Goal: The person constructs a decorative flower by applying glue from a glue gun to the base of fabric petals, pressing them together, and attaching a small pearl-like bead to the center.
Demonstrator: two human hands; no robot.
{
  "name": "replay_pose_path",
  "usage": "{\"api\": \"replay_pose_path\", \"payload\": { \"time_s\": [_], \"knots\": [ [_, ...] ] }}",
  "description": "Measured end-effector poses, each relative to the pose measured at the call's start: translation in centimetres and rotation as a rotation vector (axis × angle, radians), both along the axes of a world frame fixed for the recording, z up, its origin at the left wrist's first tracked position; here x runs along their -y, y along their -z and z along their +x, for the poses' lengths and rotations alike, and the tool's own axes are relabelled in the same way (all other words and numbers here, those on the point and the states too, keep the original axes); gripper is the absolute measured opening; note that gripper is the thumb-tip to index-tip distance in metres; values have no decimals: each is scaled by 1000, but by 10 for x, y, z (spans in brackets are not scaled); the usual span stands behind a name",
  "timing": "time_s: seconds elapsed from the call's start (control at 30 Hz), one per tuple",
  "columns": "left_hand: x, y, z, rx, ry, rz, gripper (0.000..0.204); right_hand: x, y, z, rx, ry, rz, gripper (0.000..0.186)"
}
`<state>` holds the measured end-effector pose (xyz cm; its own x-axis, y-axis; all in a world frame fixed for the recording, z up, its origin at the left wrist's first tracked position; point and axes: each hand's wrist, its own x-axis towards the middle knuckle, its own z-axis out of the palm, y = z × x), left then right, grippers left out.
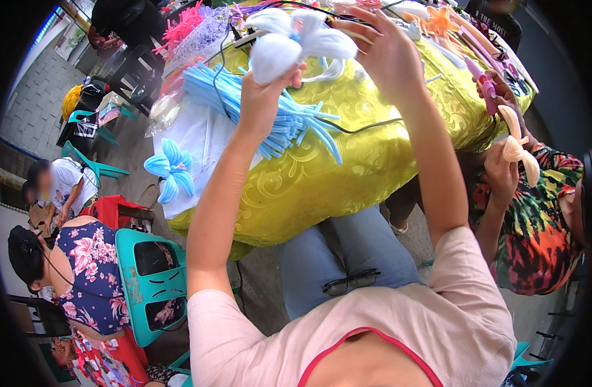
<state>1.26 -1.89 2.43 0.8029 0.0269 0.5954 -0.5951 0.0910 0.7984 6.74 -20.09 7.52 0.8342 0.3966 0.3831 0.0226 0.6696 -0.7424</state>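
Observation:
My left hand (270, 95) grips the base of a white fuzzy flower (275, 57) with a pale blue centre, its fingers closed below the petals. The flower is held up over the far part of the table. Just to its right is my right hand (387, 57), fingers stretched out and apart beside a petal; I see nothing held in it. Under my left forearm lies a bundle of light blue pipe cleaners (286, 129). A finished-looking blue fuzzy flower (172, 170) rests on a white sheet (202, 132) at the table's left edge.
A shiny yellow cloth (309, 193) covers the table. A black cable (367, 128) crosses it. At right, a co-worker holds a pink glue gun (484, 87) and a peach flower (516, 153). Eyeglasses (351, 282) lie on my lap. A teal chair (150, 284) stands left.

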Motion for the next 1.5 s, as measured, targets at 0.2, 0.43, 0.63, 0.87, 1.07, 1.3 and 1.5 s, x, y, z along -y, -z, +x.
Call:
{"api": "replay_pose_path", "payload": {
  "time_s": [0.2,0.43,0.63,0.87,1.07,1.3,1.5],
  "knots": [
    [8,-2,-10,14,-109,-49,14,-37,40,-74,374,485,-402,29],
    [10,-6,-15,130,-136,96,14,-56,37,-69,388,724,-196,15],
    [8,-2,-17,135,-142,129,18,-56,31,-73,343,675,-169,11],
    [-2,13,-4,40,-157,118,17,-53,31,-71,429,641,-258,10],
    [4,10,-7,51,-70,203,20,-52,32,-66,447,723,-253,12],
    [8,4,-11,146,-122,294,19,-49,32,-65,340,587,-221,11],
    [3,10,-9,184,-224,338,17,-53,35,-63,294,530,-203,12]
  ]
}}
